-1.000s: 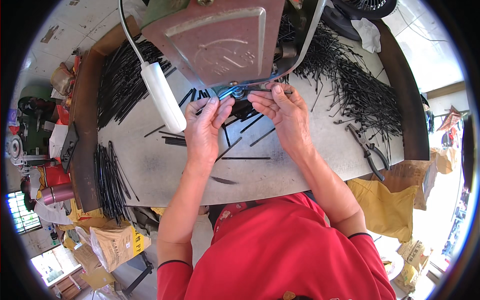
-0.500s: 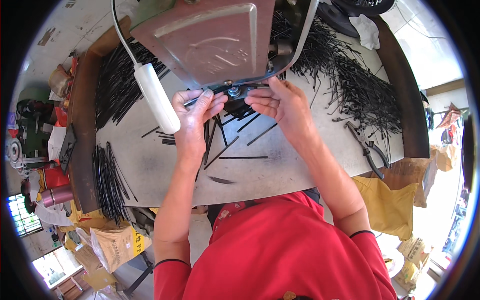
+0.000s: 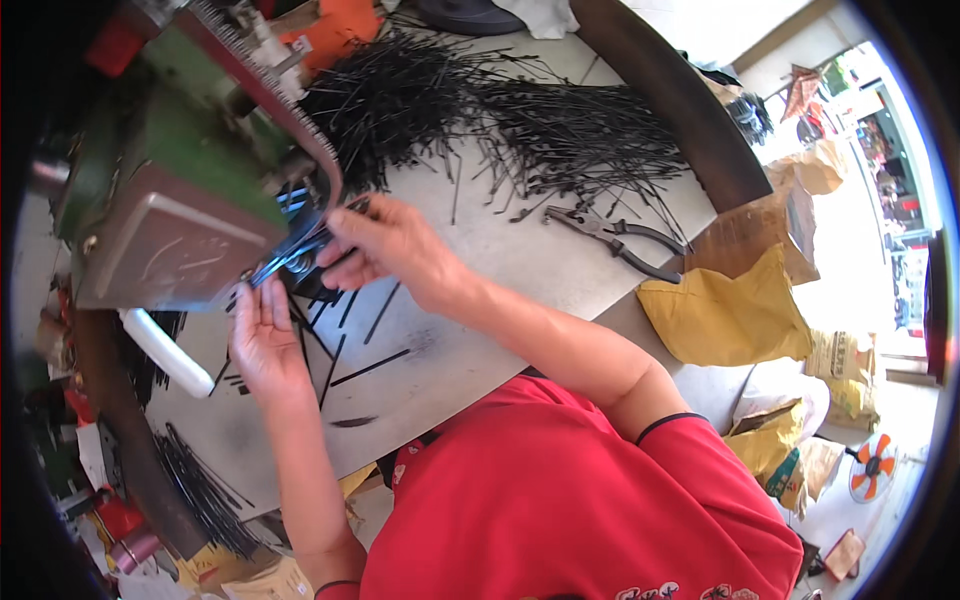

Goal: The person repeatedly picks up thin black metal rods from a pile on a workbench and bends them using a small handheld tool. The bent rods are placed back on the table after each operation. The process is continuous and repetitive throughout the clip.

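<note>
Both my hands are up at the lower edge of a machine head with a reddish-brown cover (image 3: 180, 250). My left hand (image 3: 268, 340) points its fingers upward, its thumb and fingertips closed at the near end of a thin black rod (image 3: 290, 248). The rod runs slantwise under the cover's edge, lit bluish. My right hand (image 3: 395, 250) is closed around the rod's other end, thumb on top and the lower fingers curled. A round metal fitting (image 3: 300, 264) sits just beneath the rod, between my hands. The exact fingertip contact is partly hidden and blurred.
Short black rods (image 3: 370, 367) lie scattered on the metal table (image 3: 450, 290). A large heap of black rods (image 3: 590, 130) covers the back. Pliers (image 3: 615, 240) lie at the right, a rod bundle (image 3: 200, 490) at the near left. A white lamp (image 3: 168, 355) hangs left.
The view has swung to the right, so the machine now stands further left and tilted. My hands stay at its lower edge, with the rod now slanting between them.
</note>
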A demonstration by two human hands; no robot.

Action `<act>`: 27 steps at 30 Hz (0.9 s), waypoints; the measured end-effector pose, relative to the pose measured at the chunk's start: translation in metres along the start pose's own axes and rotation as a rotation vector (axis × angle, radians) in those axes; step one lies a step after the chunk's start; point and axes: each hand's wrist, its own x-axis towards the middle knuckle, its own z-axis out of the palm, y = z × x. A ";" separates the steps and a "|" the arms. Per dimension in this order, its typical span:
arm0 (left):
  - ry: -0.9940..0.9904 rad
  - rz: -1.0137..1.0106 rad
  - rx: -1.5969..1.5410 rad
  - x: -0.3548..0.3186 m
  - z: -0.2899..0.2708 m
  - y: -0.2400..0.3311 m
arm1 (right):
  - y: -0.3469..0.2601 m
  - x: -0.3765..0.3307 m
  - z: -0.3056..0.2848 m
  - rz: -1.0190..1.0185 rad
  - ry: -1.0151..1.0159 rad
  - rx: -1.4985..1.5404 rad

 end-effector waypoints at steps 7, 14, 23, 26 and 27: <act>0.125 0.002 0.037 -0.010 -0.012 0.023 | -0.047 -0.066 -0.091 -0.550 0.318 -1.646; 0.109 -0.054 0.101 -0.029 0.000 0.009 | -0.057 -0.074 -0.117 -0.574 0.240 -2.050; -0.064 -0.133 0.257 -0.041 0.022 0.000 | -0.024 -0.047 0.008 -0.805 -0.139 -1.538; -0.060 -0.045 0.271 -0.037 0.029 -0.004 | -0.003 -0.026 0.029 -0.412 -0.133 -0.992; -0.054 -0.003 0.307 -0.034 0.029 -0.005 | 0.001 -0.017 0.031 -0.243 -0.117 -0.771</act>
